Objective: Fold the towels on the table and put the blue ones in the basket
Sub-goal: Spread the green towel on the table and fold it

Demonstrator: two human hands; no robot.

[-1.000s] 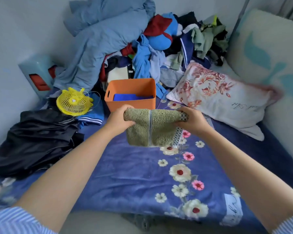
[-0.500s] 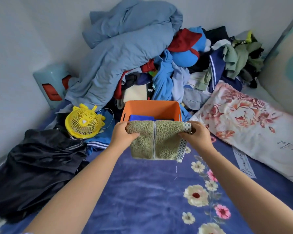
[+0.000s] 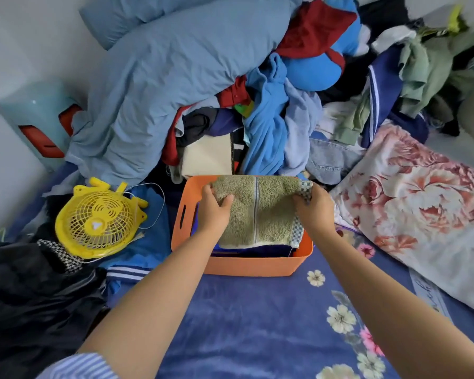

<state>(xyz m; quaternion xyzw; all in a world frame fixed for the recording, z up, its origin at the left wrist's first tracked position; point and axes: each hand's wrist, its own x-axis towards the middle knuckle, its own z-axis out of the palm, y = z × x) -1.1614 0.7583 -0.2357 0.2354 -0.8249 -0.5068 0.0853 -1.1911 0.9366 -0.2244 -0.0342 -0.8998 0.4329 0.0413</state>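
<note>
A folded olive-green towel (image 3: 260, 212) with a checked edge lies spread over the inside of the orange basket (image 3: 246, 265). My left hand (image 3: 212, 212) grips its left side, thumb on top. My right hand (image 3: 315, 212) pinches the checked right edge. Under the green towel, dark blue folded towels (image 3: 253, 250) show along the basket's near side. Whether the green towel rests on them or hangs just above, I cannot tell.
A yellow fan (image 3: 100, 218) with a cord lies left of the basket, beside black clothing (image 3: 30, 294). A tall heap of clothes and blue bedding (image 3: 173, 75) rises behind the basket. A floral pillow (image 3: 419, 198) lies at the right. The flowered blue bedspread (image 3: 252, 324) is in front.
Both hands carried the green towel forward from above the bedspread to inside the basket. The camera moved closer and tilted down.
</note>
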